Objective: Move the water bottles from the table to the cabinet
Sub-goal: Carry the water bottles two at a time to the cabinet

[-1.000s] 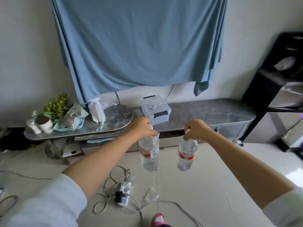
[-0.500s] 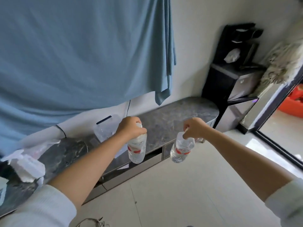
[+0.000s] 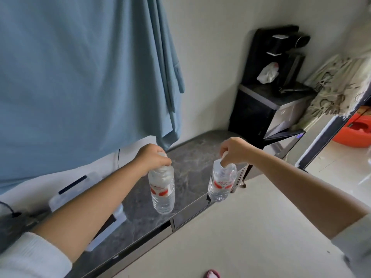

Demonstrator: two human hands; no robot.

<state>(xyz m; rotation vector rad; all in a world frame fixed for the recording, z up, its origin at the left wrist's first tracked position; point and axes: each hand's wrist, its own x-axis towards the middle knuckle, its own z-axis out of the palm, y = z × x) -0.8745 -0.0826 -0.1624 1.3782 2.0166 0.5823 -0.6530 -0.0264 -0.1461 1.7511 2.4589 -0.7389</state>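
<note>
Bottles hang upright, long axes vertical: the left hand pinches the left bottle by its cap above the cabinet top; the right hand holds the right bottle likewise at the cabinet's front edge. Both caps are hidden by fingers; the cabinet's left end lies behind the arm.
</note>
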